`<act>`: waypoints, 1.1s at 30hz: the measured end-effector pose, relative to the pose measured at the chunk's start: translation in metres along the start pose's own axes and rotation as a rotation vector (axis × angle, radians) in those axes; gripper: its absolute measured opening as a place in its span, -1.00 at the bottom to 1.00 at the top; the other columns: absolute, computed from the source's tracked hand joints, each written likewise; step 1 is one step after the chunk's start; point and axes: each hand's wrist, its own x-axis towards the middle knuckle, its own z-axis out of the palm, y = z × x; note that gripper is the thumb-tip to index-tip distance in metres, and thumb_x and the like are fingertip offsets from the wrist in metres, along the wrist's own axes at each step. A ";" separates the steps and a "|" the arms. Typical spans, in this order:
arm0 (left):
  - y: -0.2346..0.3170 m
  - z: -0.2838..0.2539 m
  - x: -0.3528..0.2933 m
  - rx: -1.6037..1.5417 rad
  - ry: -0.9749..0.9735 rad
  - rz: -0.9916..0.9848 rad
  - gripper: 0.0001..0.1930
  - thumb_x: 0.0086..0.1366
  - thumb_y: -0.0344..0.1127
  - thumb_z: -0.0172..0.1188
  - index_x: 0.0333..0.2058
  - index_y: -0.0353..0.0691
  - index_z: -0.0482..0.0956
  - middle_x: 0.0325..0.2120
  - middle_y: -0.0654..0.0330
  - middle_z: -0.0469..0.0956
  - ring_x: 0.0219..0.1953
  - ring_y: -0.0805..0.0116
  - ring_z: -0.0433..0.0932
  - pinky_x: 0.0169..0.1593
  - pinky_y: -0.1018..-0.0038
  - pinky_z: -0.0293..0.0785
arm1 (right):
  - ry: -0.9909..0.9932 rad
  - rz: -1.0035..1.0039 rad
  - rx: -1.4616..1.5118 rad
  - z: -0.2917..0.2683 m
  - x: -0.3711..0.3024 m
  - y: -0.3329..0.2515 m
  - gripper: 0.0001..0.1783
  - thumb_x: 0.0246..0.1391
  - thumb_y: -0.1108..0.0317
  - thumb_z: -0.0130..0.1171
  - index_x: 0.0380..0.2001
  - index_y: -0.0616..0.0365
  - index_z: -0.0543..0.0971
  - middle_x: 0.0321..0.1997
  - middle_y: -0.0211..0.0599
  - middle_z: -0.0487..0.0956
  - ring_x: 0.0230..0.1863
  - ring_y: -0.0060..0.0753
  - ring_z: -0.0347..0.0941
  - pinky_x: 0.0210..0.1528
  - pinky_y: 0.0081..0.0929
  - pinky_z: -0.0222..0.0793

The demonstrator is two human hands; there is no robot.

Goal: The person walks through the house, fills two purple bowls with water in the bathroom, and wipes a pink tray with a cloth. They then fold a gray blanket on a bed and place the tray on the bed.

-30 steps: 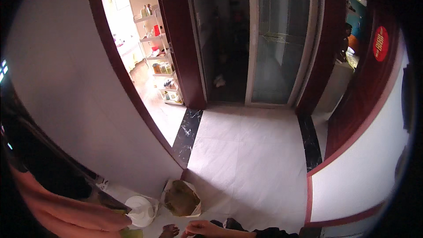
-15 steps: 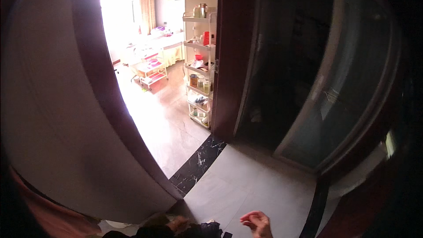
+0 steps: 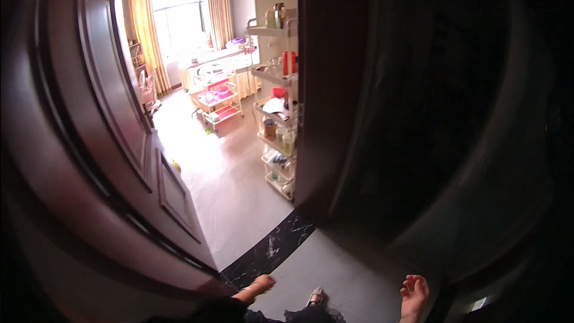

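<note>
Low in the head view, my left hand (image 3: 261,285) hangs over the floor near the dark marble threshold (image 3: 272,245). Its fingers look curled in, and nothing shows in them. Off to the right, my right hand (image 3: 414,294) is raised with its fingers loosely bent and apart, holding nothing. Neither hand touches anything. One of my shoes (image 3: 316,295) shows on the pale floor between the two hands.
A brown panelled door (image 3: 113,84) stands swung back on the left. Past the doorway, a tall white shelf rack (image 3: 272,75) holds jars and red items beside the right frame. A small cart (image 3: 224,110), a cloth-covered table and a curtained window lie beyond. Dark panels fill the right.
My view has moved nearer the doorway, showing the open door and more of the room. My left hand has swung forward into clearer sight, and my right hand now appears farther right.
</note>
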 end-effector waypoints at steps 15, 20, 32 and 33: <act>0.162 -0.091 0.129 -0.658 0.053 -0.487 -0.80 0.08 -0.13 -0.01 -0.55 -0.11 0.37 -0.62 0.18 0.34 -0.53 0.29 0.37 -0.51 0.37 0.33 | -0.553 -0.224 -0.064 0.254 0.373 -0.083 -0.49 0.06 0.23 -0.01 0.09 0.06 0.20 0.17 -0.30 0.27 0.10 -0.44 0.21 0.09 -0.45 0.12; 0.206 -0.142 0.208 -0.703 0.041 -0.392 -0.78 0.09 -0.11 -0.05 -0.59 -0.11 0.35 -0.66 0.20 0.30 -0.57 0.30 0.34 -0.53 0.37 0.30 | -0.559 -0.392 -0.223 0.350 0.497 -0.110 -0.44 0.10 0.32 -0.11 0.18 0.12 0.07 0.27 -0.29 0.09 0.24 -0.35 0.03 0.22 -0.41 -0.03; 0.167 -0.272 0.268 -0.986 0.250 -0.522 -0.71 0.12 -0.07 -0.12 -0.67 -0.09 0.29 -0.76 0.26 0.21 -0.67 0.32 0.25 -0.57 0.38 0.22 | -0.064 -0.900 -1.307 0.469 0.780 -0.078 -0.63 0.05 0.32 -0.10 -0.06 0.10 0.15 0.02 -0.27 0.18 0.01 -0.33 0.10 0.00 -0.38 0.05; 0.152 -0.270 0.265 -1.030 0.265 -0.565 -0.70 0.12 -0.07 -0.13 -0.68 -0.09 0.29 -0.76 0.26 0.20 -0.67 0.32 0.25 -0.57 0.38 0.22 | -0.039 -0.899 -1.343 0.465 0.794 -0.077 -0.65 0.05 0.32 -0.09 -0.09 0.10 0.16 0.00 -0.27 0.19 -0.01 -0.34 0.11 -0.02 -0.38 0.05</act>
